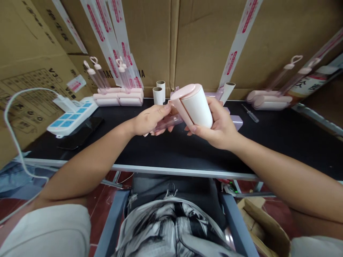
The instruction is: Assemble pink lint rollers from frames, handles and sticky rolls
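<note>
A lint roller [197,107] with a white sticky roll and a pale pink cover is held above the black table. The fingers of my right hand [223,126] wrap round its roll end. My left hand [150,119] closes round its see-through pinkish handle [168,122], thumb near the joint with the cover. The handle's far end is mostly hidden by the left fingers. Behind my right hand lie pale purple parts [236,122], partly covered by it. Two small white rolls [157,96] with brown cores stand just beyond the left hand, and another white roll [227,92] leans farther right.
Several pink lint rollers [118,99] with upright handles stand at the back left, more rollers [270,100] at the back right. A small screwdriver [251,114], a labelled bottle [308,84], a power strip [71,119] and a dark flat object [80,137] surround the work area. Cardboard [200,43] walls the back.
</note>
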Available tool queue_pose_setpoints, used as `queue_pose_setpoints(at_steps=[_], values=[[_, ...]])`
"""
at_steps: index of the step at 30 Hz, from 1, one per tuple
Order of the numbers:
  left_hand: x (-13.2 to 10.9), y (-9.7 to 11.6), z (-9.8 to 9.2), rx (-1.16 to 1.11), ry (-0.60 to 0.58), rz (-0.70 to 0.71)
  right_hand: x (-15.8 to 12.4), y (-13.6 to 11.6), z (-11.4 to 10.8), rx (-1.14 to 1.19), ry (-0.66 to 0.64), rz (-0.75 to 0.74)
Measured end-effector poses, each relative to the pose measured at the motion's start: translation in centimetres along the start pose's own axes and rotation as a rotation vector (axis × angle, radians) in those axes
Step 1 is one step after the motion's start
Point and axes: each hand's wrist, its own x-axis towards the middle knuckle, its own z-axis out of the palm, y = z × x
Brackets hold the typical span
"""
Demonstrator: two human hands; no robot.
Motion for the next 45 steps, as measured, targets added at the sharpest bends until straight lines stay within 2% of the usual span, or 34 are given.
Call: queue_pose_setpoints(at_steps=[2, 4, 7, 10, 13, 19, 22, 25, 27, 29, 31, 34, 36, 39, 43, 45], values=[[0.0, -0.2, 0.1, 0.001, 0.059, 0.012, 0.1, -0.1, 0.2, 0.023, 0.02, 0.044], [0.0, -0.5, 0.5, 0.122, 0.196, 0.076, 0.2, -0.2, 0.5, 0.072, 0.048, 0.11], [-0.4, -0.8, 1.4, 0.514, 0.347, 0.214, 0.1, -0.5, 1.2, 0.153, 0.092, 0.211], [-0.8, -0.7, 2.1, 0.931, 0.412, 0.286, 0.0, -0.7, 1.6, 0.221, 0.12, 0.289], [-0.9, -0.5, 2.3, 1.11, 0.44, 0.267, 0.0, -0.7, 1.6, 0.288, 0.112, 0.329], [-0.3, 0.0, 2.0, 1.172, 0.347, 0.089, 0.0, 0.0, 1.8, 0.406, -0.023, 0.348], [-0.2, 0.1, 2.1, 1.191, 0.322, 0.028, 0.1, 0.2, 1.8, 0.379, -0.065, 0.356], [-0.1, -0.1, 1.9, 1.153, 0.329, 0.019, 0.7, -0.1, 0.2, 0.191, -0.087, 0.284], [0.0, -0.3, 1.5, 1.101, 0.334, 0.016, 1.4, -0.5, -2.2, -0.049, -0.082, 0.169], [0.0, -0.5, 1.0, 1.054, 0.33, 0.009, 2.2, -1.1, -5.5, -0.38, -0.008, 0.079], [0.0, -0.8, 0.6, 1.024, 0.32, 0.007, 2.7, -1.3, -8.7, -0.733, -0.037, 0.109], [0.0, -1.0, 0.3, 0.999, 0.304, 0.025, 3.1, -0.7, -11.9, -1.079, -0.25, 0.26], [-0.1, -1.0, 0.3, 0.998, 0.281, 0.048, 3.0, 0.2, -12.6, -1.203, -0.364, 0.38], [-0.2, -1.0, 0.5, 0.991, 0.236, 0.089, 2.9, 1.1, -11.9, -1.302, -0.467, 0.496], [-0.3, -1.1, 0.6, 0.985, 0.219, 0.128, 2.8, 0.6, -10.0, -1.375, -0.545, 0.526], [-0.2, -1.2, 0.4, 0.99, 0.226, 0.129, 2.8, -0.1, -9.5, -1.334, -0.546, 0.529]])
